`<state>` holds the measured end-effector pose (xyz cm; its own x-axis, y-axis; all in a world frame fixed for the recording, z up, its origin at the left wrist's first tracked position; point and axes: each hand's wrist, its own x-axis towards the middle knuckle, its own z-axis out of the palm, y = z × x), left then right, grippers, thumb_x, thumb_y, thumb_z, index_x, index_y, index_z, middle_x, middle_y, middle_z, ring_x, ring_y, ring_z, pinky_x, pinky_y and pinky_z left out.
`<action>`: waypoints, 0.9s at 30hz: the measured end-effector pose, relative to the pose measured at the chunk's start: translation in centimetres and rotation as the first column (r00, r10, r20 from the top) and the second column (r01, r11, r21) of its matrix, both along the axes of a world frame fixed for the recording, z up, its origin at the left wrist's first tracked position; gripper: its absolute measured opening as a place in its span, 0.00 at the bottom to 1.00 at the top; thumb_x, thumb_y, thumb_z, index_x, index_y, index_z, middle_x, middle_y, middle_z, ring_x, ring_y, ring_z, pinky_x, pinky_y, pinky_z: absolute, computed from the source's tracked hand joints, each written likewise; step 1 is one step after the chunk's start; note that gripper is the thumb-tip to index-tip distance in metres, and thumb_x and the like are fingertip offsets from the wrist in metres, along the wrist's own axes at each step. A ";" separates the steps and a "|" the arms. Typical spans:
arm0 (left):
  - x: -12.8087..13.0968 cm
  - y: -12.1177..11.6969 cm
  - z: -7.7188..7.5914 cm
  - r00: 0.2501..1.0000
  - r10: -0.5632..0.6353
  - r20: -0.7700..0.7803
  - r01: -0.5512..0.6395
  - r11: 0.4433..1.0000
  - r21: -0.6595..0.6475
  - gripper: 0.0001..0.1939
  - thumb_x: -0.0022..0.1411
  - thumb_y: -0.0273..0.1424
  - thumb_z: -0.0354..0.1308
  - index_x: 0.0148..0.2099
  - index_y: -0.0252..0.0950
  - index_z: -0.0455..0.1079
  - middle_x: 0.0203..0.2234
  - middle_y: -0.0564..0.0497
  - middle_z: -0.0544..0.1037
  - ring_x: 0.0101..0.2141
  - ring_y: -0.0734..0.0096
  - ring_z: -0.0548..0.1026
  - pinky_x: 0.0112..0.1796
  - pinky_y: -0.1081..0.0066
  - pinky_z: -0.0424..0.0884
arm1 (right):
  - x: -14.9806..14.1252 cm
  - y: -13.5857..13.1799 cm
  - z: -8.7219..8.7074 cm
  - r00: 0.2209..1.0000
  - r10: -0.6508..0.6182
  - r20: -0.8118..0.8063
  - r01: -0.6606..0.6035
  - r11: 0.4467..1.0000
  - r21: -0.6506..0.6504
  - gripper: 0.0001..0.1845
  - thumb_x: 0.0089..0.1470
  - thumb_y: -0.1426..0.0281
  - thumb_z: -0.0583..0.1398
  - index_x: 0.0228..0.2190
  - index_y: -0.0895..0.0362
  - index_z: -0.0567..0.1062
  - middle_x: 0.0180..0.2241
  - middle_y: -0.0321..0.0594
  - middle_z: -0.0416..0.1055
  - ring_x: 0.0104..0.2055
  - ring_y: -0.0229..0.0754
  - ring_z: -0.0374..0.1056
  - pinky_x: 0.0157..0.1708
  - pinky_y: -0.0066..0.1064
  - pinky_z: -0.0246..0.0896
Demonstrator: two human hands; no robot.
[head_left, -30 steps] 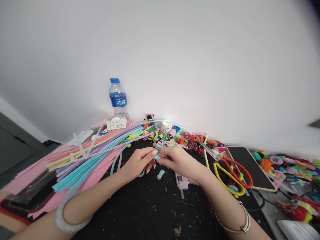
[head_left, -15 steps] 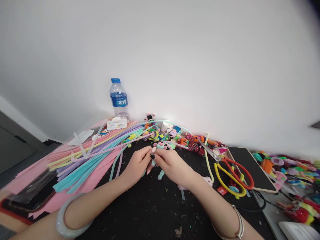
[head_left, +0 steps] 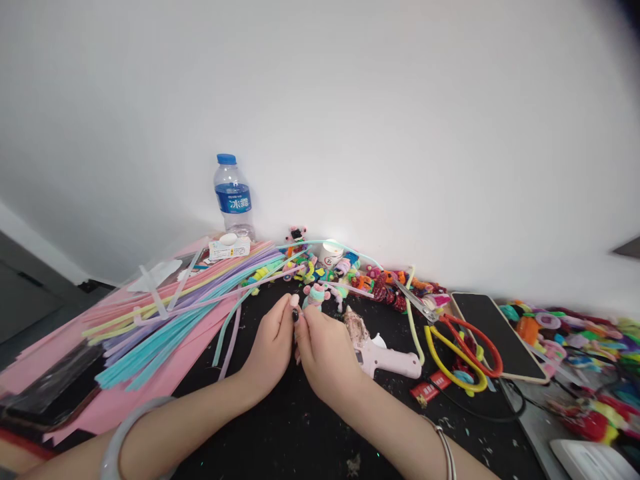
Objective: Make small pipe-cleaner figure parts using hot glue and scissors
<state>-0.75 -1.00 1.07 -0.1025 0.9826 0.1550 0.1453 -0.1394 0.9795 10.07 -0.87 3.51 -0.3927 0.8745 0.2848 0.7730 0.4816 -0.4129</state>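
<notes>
My left hand (head_left: 270, 339) and my right hand (head_left: 326, 348) meet over the black work surface, fingertips pinched together. Whatever sits between the fingers is covered by them. Just beyond the right fingers is a small mint-green fuzzy figure (head_left: 316, 295) with pink round ears; its lower part is hidden behind my hand. A pale pink glue gun (head_left: 390, 359) lies to the right of my right hand, its front end partly covered with brownish residue. Pipe cleaners (head_left: 165, 327) in pink, yellow, purple and blue lie in a bundle at the left.
Scissors (head_left: 453, 339) with red and yellow handles lie at the right beside a dark tablet-like slab (head_left: 495, 337). A water bottle (head_left: 234, 199) and a white paper cup (head_left: 331, 253) stand near the wall. Small fuzzy figures (head_left: 367, 285) line the back. A red packet (head_left: 431, 387) lies near the cable.
My hands have shifted slightly left and turned more upright, with the thumbs up. The glue gun and more of the eared figure now show. The mint-green piece below my fingers is out of sight.
</notes>
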 end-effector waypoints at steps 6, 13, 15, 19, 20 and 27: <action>0.4 -0.2 0.1 0.930 -0.275 0.243 0.300 0.951 -0.071 0.18 0.66 0.43 0.40 0.28 0.37 0.56 0.15 0.59 0.61 0.15 0.78 0.61 0.17 0.77 0.59 | 1.4 2.3 0.5 0.982 -0.040 -0.182 0.031 0.998 -0.051 0.13 0.58 0.74 0.47 0.24 0.56 0.65 0.19 0.34 0.65 0.20 0.37 0.61 0.22 0.26 0.48; 0.3 0.2 -0.1 0.910 -0.325 0.256 0.358 0.929 -0.094 0.17 0.66 0.41 0.43 0.28 0.35 0.57 0.17 0.58 0.63 0.15 0.80 0.62 0.16 0.78 0.60 | 1.8 3.1 0.2 0.969 -0.032 -0.244 0.004 0.993 -0.114 0.14 0.58 0.73 0.46 0.25 0.57 0.68 0.19 0.34 0.65 0.21 0.36 0.61 0.23 0.25 0.50; 0.3 0.1 -0.2 0.900 -0.341 0.272 0.378 0.920 -0.100 0.18 0.66 0.41 0.42 0.28 0.35 0.58 0.17 0.58 0.64 0.15 0.80 0.62 0.16 0.78 0.61 | 1.8 3.0 0.2 0.964 -0.034 -0.265 -0.002 0.991 -0.137 0.15 0.58 0.73 0.46 0.24 0.57 0.67 0.19 0.34 0.64 0.21 0.36 0.60 0.23 0.25 0.51; 0.4 0.1 -0.3 0.859 -0.391 0.331 0.444 0.890 -0.101 0.17 0.66 0.41 0.42 0.30 0.35 0.59 0.17 0.58 0.65 0.14 0.81 0.63 0.16 0.79 0.62 | 1.7 2.8 0.1 0.947 -0.015 -0.320 -0.046 0.982 -0.184 0.17 0.60 0.71 0.46 0.21 0.57 0.64 0.18 0.33 0.63 0.20 0.35 0.59 0.22 0.25 0.50; 0.5 0.1 -0.4 0.847 -0.404 0.346 0.463 0.880 -0.105 0.17 0.66 0.41 0.43 0.31 0.35 0.59 0.17 0.58 0.65 0.14 0.82 0.63 0.16 0.80 0.61 | 1.7 2.8 0.1 0.941 -0.009 -0.337 -0.062 0.978 -0.199 0.18 0.60 0.70 0.46 0.21 0.57 0.64 0.17 0.32 0.62 0.19 0.35 0.59 0.21 0.24 0.50; 0.3 0.5 -0.6 0.769 -0.487 0.413 0.585 0.797 -0.149 0.14 0.64 0.40 0.48 0.31 0.34 0.59 0.18 0.56 0.70 0.12 0.82 0.64 0.14 0.81 0.60 | 2.6 3.3 -0.9 0.898 0.029 -0.439 -0.157 0.953 -0.258 0.22 0.63 0.63 0.41 0.20 0.56 0.58 0.17 0.30 0.58 0.19 0.33 0.57 0.19 0.22 0.51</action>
